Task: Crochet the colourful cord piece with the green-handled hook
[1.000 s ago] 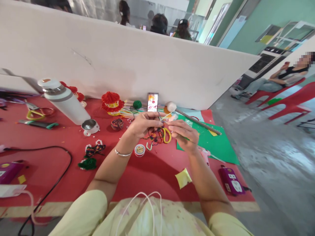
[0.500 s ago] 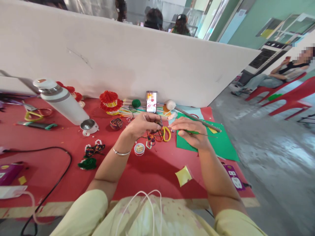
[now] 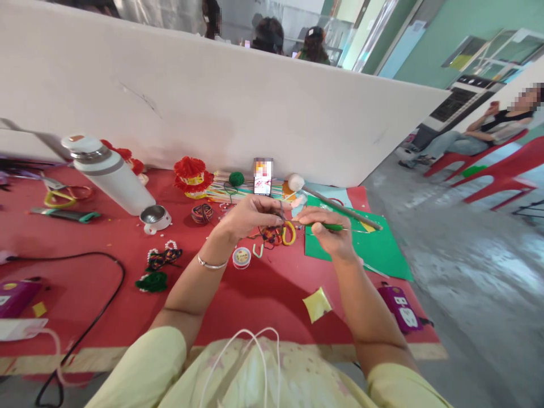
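Observation:
My left hand (image 3: 254, 217) pinches a small piece of dark multicoloured yarn work (image 3: 272, 233), part of it hanging below the fingers. In my right hand (image 3: 328, 229) is a crochet hook (image 3: 334, 226) with a green handle, its thin shaft pointing left to the yarn at my left fingertips. The hook's tip is too small to make out. Behind the yarn work lie scissors with a yellow handle (image 3: 289, 233). A multicoloured yarn ball (image 3: 202, 213) rests left of my left hand, and a small round spool (image 3: 242, 258) sits below it.
A white bottle (image 3: 113, 178) and its cup (image 3: 154, 219) stand at left. A phone (image 3: 263, 177) leans against the white partition (image 3: 238, 107). A green sheet (image 3: 361, 246) with a stick (image 3: 340, 207) lies at right. A yellow packet (image 3: 317, 305) is near the front; a black cable (image 3: 121, 272) curves at left.
My right hand has turned and closed more around the hook, moving slightly left and down toward my left fingertips. The left hand keeps its pinch, shifted slightly right.

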A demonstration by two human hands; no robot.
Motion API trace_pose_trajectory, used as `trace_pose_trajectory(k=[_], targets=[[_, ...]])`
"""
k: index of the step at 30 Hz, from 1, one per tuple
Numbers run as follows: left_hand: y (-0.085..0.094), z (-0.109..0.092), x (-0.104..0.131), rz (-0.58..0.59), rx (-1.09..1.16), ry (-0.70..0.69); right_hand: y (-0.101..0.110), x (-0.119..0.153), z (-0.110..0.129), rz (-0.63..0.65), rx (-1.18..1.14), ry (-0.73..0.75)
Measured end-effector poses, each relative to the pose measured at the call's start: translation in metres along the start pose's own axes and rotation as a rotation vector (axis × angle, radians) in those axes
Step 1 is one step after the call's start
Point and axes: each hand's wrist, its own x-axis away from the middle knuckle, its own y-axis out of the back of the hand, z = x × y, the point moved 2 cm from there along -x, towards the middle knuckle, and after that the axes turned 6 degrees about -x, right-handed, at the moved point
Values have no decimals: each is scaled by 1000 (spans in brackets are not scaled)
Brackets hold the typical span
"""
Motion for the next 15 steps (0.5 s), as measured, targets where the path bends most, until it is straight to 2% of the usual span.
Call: trace_pose_trajectory(k=[8,12,15], targets=[[-11,5,-4,-111,-43,-98,-28,8,-7,-142,165,96],[-5,5,-3,-140,-47,-90,-24,6,-11,-271,70,8],[0,4,-1,-124,-51,-65,-19,5,-16,-285,2,-69]])
